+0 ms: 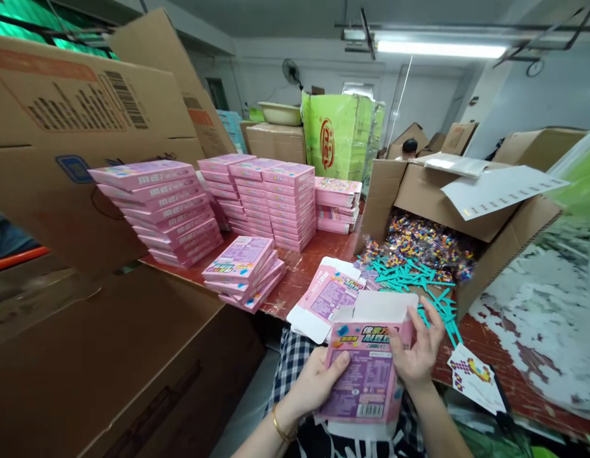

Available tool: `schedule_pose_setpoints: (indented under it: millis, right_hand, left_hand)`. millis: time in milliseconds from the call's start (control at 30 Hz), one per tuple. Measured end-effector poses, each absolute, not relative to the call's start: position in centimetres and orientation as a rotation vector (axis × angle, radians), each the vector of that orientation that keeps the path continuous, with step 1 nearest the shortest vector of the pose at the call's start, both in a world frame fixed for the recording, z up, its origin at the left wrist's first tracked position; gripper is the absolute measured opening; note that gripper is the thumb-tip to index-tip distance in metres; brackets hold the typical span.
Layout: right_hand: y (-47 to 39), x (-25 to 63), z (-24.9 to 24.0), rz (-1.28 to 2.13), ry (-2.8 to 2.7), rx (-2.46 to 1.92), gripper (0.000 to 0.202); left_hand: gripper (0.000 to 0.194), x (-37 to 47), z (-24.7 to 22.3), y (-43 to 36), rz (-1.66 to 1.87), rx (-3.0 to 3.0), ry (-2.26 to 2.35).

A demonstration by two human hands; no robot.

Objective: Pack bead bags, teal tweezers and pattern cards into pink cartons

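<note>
A pink and purple printed carton (364, 381) is held above my lap, its white top flap (385, 307) standing up and a white flap showing at its lower end. My left hand (318, 378) grips the carton's left side, thumb on the printed face. On the right edge, my right hand (419, 346) has its thumb against the front and its fingers by the top flap. Just beyond lie flat, unfolded pink cartons (323, 296) on the red table. Turquoise plastic sticks (409, 277) are heaped close to my right hand, with printed cards (479, 378) at the table edge.
Stacks of closed pink boxes (276, 197) stand on the table (276, 305), with a leaning stack (166, 210) at left. An open cardboard box (495, 267) holds bags of colourful beads (419, 238). Large cardboard boxes (85, 127) rise at left. A person (409, 149) is behind.
</note>
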State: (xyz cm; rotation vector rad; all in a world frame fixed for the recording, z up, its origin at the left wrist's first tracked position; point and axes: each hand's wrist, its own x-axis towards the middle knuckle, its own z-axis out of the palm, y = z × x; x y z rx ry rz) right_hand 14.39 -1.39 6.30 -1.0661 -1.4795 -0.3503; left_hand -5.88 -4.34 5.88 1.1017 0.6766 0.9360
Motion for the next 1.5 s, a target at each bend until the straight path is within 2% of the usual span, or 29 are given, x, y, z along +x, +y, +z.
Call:
schedule_pose_setpoints:
  millis: [133,267,367,467,533,633,733,833,900,1033,1200,1333,1500]
  right_hand:
    - [-2.2,15.8,2.3,0.364,-1.252,-1.255,0.066]
    - [-1.6,16.0,0.0,1.003,-0.982,-1.145,0.069]
    - [-0.1,16.1,-0.8,1.273,-0.993,-1.106,0.056]
    - [1.3,16.0,-1.9,1.429,-0.998,-1.1,0.056]
    - [1.7,15.7,-3.0,1.427,-0.999,-1.12,0.056]
    - [1.5,14.8,-4.3,1.201,-0.967,-1.13,0.054]
    - [1.2,14.3,-4.4,1.092,-0.965,-1.106,0.058]
    - [1.3,14.7,-3.3,1.084,-1.099,-1.146,0.043]
    - [1.4,15.2,-2.3,1.069,-1.184,-1.153,0.044]
    - [1.3,15.9,-0.2,1.175,-1.277,-1.172,0.04]
    - [1.3,16.9,1.0,1.465,-1.179,-1.164,0.051]
    - [1.4,18.0,0.7,1.471,-1.186,-1.164,0.049]
    - [0.9,19.2,0.9,1.347,-1.561,-1.162,0.046]
  left_hand:
    - [0.051,-4.4,3.8,-3.3,0.928,1.023,0.686]
    - [0.069,-2.8,1.5,-0.6,1.173,1.137,0.839]
    - [0.063,-2.3,0.4,1.4,1.238,1.169,0.963]
    - [0.059,-2.3,-0.6,2.2,1.271,1.185,1.009]
    - [0.052,-2.5,-1.4,2.3,1.251,1.189,1.026]
    - [0.038,-2.9,-2.5,2.1,1.168,1.196,1.046]
    - [0.041,-3.2,-2.7,1.9,1.174,1.231,1.043]
    - [0.042,-2.9,-2.3,1.7,1.329,1.279,1.057]
    - [0.043,-2.6,-1.8,1.7,1.416,1.287,1.083]
    - [0.035,-2.3,-0.6,2.3,1.309,1.277,1.158]
    - [0.036,-2.2,0.3,2.8,1.186,1.365,1.126]
    - [0.046,-1.4,-0.4,1.9,1.169,1.321,1.124]
    - [0.041,-0.7,-1.1,0.5,1.252,1.26,1.028]
